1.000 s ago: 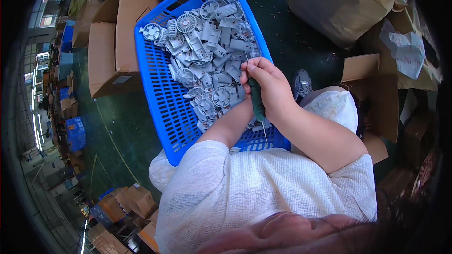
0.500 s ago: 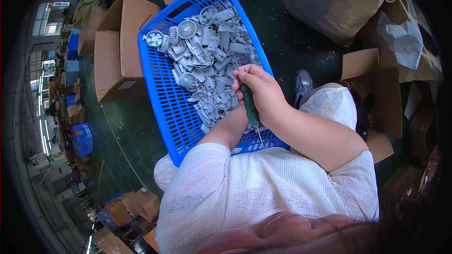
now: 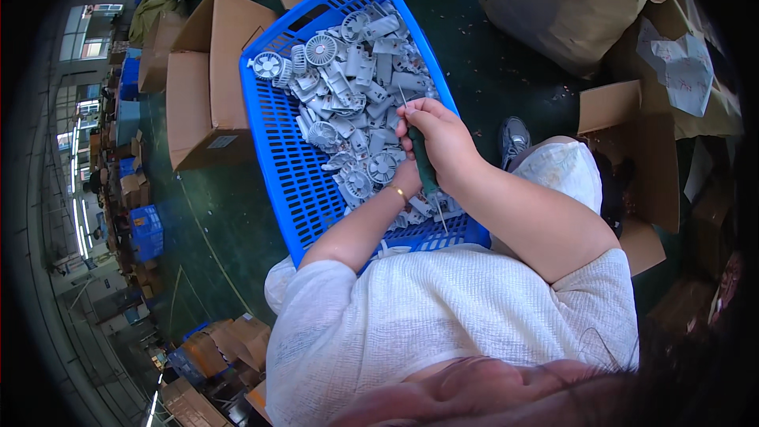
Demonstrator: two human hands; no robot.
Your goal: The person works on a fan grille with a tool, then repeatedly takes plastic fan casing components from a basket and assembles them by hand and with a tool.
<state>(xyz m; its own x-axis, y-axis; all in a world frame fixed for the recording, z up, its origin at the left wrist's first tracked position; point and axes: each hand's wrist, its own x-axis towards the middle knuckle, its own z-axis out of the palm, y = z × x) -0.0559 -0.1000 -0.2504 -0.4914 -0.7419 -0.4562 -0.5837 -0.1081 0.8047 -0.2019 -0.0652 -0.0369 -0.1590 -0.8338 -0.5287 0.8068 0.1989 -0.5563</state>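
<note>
My right hand (image 3: 444,141) is closed around a green-handled screwdriver (image 3: 421,160), whose thin metal shaft sticks out past the fingers at the top and also out of the handle's lower end. Below and left of it, my left hand (image 3: 406,177), with a gold bracelet at the wrist, reaches into the pile; its fingers are mostly hidden behind the right hand and the screwdriver. Under both hands lies a heap of light-grey plastic parts (image 3: 348,87), among them round fan heads (image 3: 321,50) and broken casings. A slatted blue plastic basket (image 3: 271,142) contains the heap and stands against my lap.
An open cardboard box (image 3: 190,95) stands left of the basket, another (image 3: 632,134) to the right by my shoe (image 3: 514,141). A big brown sack (image 3: 553,8) is at the far right. Scraps litter the green floor (image 3: 466,39). Boxes and blue crates line the left.
My left hand and wrist have come into sight as the forearm shifted left and forward. The right hand still grips the screwdriver, tilted about the same. The whole view has shifted slightly.
</note>
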